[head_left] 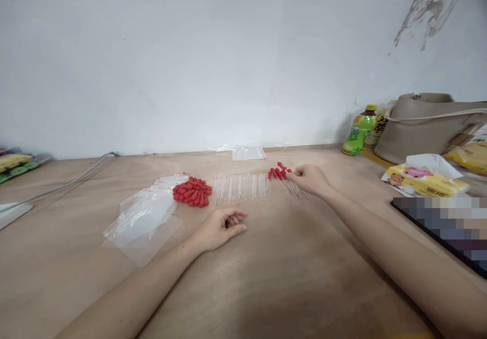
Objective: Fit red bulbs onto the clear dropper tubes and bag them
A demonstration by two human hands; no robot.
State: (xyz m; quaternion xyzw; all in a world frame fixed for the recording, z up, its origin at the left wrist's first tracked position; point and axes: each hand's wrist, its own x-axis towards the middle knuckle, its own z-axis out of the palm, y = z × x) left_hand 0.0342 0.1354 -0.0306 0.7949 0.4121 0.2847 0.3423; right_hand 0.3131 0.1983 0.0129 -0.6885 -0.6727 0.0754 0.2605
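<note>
My right hand (309, 177) is closed in a pinch on a red-bulbed dropper (282, 166), above a small group of droppers (276, 174) with red bulbs and clear stems. To their left, a row of thin clear tubes (239, 188) lies side by side. A heap of loose red rubber bulbs (193, 192) adjoins the row's left end. Nearer to me, my left hand (224, 227) rests on the table below the tubes. Its fingers curl loosely apart from the thumb, and nothing shows in them. Clear plastic bags (146, 222) fan out left of the bulbs.
Against the wall lies another clear bag (249, 154). A green bottle (359, 131), a beige handbag (422, 126), a yellow tissue pack (422, 179) and a dark-edged, blurred-out device (441, 232) stand or lie at right. A grey cable (83, 174) runs along the left.
</note>
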